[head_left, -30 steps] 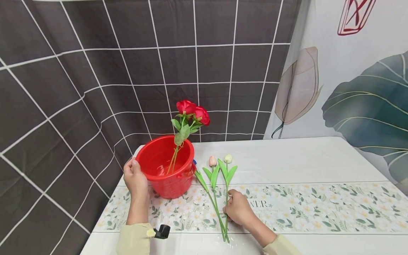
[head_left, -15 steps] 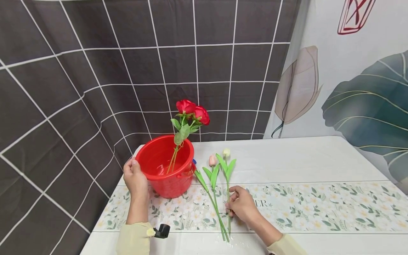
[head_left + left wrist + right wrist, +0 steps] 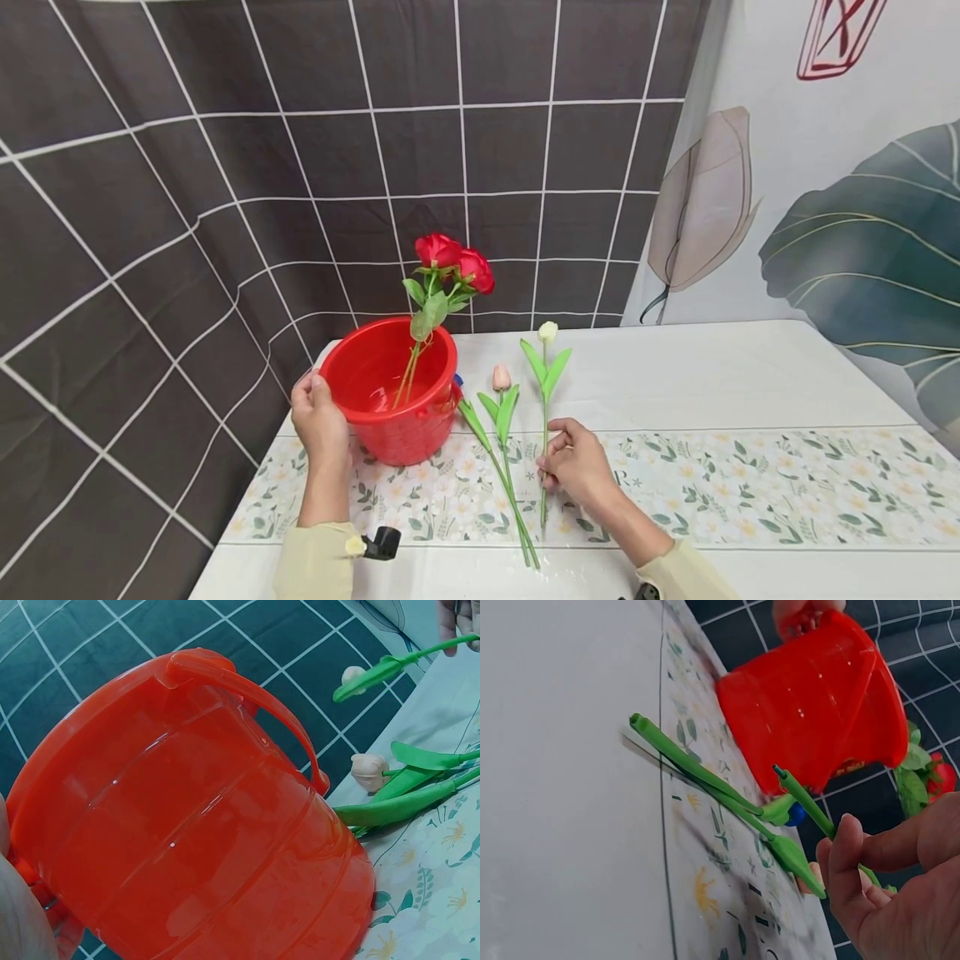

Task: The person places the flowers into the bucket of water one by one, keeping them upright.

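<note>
My left hand [image 3: 319, 417] grips the left rim of a red bucket [image 3: 405, 437], which stands on the table. Two red roses [image 3: 454, 262] lean inside it, stems down and blooms above the rim. Between thumb and fingers, my right hand [image 3: 577, 462] pinches the green stem of a white tulip [image 3: 548, 332], held up off the table with its bloom pointing away from me. The stem's lower end [image 3: 781, 772] sticks out of the fingers in the right wrist view. Left of that hand lie a pink tulip [image 3: 501, 378] and another green stem [image 3: 487, 446], crossing near their ends.
A floral runner [image 3: 750, 492] crosses the white table [image 3: 675, 375]. Dark cloth with white grid lines [image 3: 502, 150] hangs close behind and left of the bucket. Something small and blue [image 3: 796, 815] shows beside the bucket's base.
The right hand has lifted the white tulip from beside the other stems, moving it up and slightly right. The left hand and bucket have stayed in place.
</note>
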Tool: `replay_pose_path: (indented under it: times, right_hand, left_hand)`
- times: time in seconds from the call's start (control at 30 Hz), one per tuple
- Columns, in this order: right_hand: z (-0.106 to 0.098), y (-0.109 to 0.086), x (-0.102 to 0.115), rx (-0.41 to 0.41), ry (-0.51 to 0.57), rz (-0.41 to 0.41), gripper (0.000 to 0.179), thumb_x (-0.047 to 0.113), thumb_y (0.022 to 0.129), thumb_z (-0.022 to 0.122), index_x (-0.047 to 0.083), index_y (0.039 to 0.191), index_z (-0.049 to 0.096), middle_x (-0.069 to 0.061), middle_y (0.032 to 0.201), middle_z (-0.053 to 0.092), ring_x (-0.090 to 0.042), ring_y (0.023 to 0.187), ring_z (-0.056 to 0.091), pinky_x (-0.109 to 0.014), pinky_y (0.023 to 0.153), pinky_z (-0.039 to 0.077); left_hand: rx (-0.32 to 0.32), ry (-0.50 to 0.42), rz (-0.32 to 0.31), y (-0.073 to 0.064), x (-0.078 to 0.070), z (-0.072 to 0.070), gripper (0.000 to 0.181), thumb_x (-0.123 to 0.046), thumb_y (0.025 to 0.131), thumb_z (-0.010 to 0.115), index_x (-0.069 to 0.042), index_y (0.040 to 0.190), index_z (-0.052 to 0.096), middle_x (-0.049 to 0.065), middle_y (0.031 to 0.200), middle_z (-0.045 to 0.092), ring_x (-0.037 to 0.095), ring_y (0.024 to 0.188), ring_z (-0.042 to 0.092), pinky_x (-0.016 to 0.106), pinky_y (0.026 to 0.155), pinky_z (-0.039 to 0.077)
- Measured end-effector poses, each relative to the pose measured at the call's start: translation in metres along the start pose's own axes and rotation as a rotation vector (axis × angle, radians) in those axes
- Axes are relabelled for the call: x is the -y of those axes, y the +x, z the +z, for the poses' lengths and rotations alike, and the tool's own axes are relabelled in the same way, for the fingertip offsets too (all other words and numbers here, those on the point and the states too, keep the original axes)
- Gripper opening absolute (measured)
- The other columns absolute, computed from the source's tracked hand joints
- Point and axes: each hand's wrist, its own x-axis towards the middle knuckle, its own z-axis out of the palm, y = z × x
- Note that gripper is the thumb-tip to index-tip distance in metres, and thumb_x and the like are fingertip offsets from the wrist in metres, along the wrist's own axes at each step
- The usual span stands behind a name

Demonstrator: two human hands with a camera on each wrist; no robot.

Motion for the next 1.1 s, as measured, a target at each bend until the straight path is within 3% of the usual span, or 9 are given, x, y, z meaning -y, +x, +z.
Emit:
replay_pose_path:
  times: [1.1]
  right_hand:
    - [0.002,0.023,0.04,-0.075,0.144,-0.167,0.053,-0.018,0.084,0.058,-0.005,0.132,0.042,-0.013,0.086,0.052,-0.018,0.07,0.062,-0.029,0.06,0.057]
  left_hand:
    - [0.003,-0.016,-0.005,-0.002,-0.001,0.0,0.044,-0.03,0.104,0.037,-0.008,0.142,0.039,0.011,0.145,0.044,0.028,0.129,0.043,0.042,0.107,0.039]
